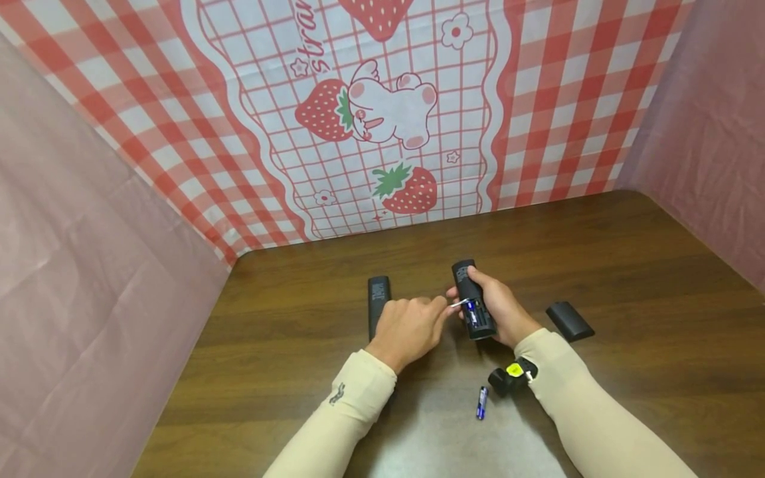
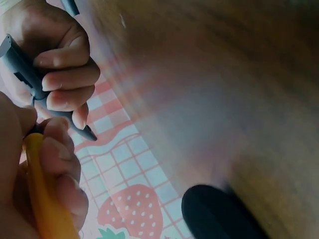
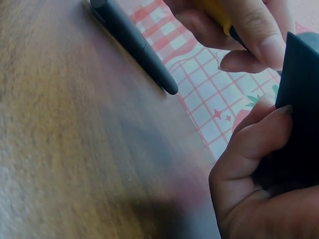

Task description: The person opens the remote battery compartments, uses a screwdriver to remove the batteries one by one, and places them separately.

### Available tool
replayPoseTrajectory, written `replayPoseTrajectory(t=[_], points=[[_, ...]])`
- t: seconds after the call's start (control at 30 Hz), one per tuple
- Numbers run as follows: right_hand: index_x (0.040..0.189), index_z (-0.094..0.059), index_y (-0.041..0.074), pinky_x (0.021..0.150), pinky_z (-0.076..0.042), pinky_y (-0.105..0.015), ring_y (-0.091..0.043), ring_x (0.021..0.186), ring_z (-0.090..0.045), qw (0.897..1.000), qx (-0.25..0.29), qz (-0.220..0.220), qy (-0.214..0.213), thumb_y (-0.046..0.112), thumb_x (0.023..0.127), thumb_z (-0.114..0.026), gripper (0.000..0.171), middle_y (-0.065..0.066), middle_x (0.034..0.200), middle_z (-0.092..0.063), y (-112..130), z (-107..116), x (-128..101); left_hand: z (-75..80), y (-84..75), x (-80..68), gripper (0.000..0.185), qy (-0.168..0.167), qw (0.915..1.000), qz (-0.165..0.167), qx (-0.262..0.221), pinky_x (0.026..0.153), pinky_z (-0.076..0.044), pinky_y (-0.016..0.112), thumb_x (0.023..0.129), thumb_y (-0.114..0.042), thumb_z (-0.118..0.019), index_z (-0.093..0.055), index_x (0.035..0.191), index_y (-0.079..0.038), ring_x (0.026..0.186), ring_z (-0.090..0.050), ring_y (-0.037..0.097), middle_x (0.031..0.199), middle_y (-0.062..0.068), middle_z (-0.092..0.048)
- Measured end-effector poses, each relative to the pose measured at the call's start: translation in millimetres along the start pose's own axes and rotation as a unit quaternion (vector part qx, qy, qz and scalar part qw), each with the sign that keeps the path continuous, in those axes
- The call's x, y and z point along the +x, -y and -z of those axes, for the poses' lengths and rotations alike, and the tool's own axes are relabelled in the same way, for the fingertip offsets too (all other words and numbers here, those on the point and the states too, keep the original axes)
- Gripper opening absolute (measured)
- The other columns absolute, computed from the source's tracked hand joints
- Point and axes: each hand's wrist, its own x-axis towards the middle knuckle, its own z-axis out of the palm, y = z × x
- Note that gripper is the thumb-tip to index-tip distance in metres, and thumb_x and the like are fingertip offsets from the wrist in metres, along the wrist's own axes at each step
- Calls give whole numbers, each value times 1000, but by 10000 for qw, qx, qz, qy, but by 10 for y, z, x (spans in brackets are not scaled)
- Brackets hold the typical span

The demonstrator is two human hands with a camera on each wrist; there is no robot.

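Left hand [image 2: 45, 169] grips a yellow tool [image 2: 42, 199].

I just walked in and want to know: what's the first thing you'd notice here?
The two hands in the middle of the brown table: the right hand holds a black remote with its battery slot open, and the left hand pokes a yellow-handled tool into it. A loose battery lies nearer the person, a second remote to the left, and a black cover to the right. Behind stands a strawberry cloth.
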Motion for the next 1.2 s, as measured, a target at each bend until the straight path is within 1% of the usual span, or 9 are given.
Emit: replayPoseTrajectory(t=[0.2, 0.33, 0.57, 0.7, 0.83, 0.9, 0.97, 1.03, 1.2], points=[[134, -40, -12, 64, -52, -23, -10, 70, -63, 9998, 115, -130, -14, 46, 108, -31, 64, 0, 91, -68, -15, -12, 4, 26, 18, 28, 28, 196, 9993, -176, 257, 42, -41, 30, 104, -39, -53, -65, 86, -21, 50, -54, 11, 66, -9, -57], [130, -42, -12, 62, -52, -23, -10, 68, -63, 9997, 197, -151, 47, 46, 108, -31, 63, -1, 90, -68, -17, -17, 8, 37, 41, 45, 26, 345, 9988, -247, 263, 44, -42, 30, 104, -37, -53, -66, 88, -21, 53, -56, 11, 71, -10, -59], [126, -45, -12, 61, -52, -22, -9, 67, -62, 9995, 152, -209, 157, 46, 108, -32, 62, -1, 89, -68, -8, -33, 16, 55, 82, 49, 26, 573, 9981, -220, 64, 44, -41, 29, 104, -37, -51, -66, 89, -22, 55, -56, 10, 74, -11, -63], [126, -45, -11, 60, -52, -22, -9, 66, -61, 9995, 105, -245, 180, 45, 108, -33, 60, -1, 88, -67, -4, -51, 16, 70, 95, 54, 27, 625, 9978, -198, 79, 44, -40, 29, 104, -38, -51, -67, 90, -23, 53, -54, 10, 74, -11, -63], [120, -47, -9, 58, -51, -22, -9, 64, -60, 9997, 5, -223, 129, 44, 108, -32, 56, -2, 85, -66, -13, -57, 20, 93, 94, 82, 27, 698, 9974, -185, 82, 44, -40, 30, 104, -40, -51, -69, 92, -24, 51, -50, 10, 72, -11, -63], [118, -48, -9, 57, -51, -23, -9, 63, -60, 9997, -44, -210, 118, 43, 108, -32, 55, -3, 83, -66, -21, -54, 27, 108, 91, 99, 25, 779, 9968, -172, 67, 44, -40, 30, 103, -41, -52, -72, 96, -26, 51, -49, 10, 75, -12, -65], [118, -48, -9, 57, -51, -23, -9, 62, -60, 9997, -75, -218, 120, 43, 108, -32, 55, -2, 84, -66, -26, -48, 28, 124, 85, 108, 25, 877, 9960, -152, 72, 44, -40, 31, 103, -41, -53, -73, 98, -27, 51, -48, 9, 77, -12, -67], [118, -48, -9, 57, -51, -23, -10, 62, -60, 9996, -80, -226, 138, 44, 108, -33, 56, -2, 84, -66, -27, -42, 28, 138, 78, 116, 25, 960, 9953, -123, 59, 44, -40, 30, 103, -42, -53, -75, 104, -29, 50, -47, 9, 79, -12, -69], [119, -48, -8, 57, -52, -23, -9, 62, -61, 9995, -80, -286, 73, 46, 107, -34, 57, -1, 86, -67, -26, -26, 23, 165, 57, 144, 27, 1136, 9934, -83, -126, 43, -38, 30, 103, -41, -52, -76, 104, -28, 50, -48, 9, 74, -12, -66]])
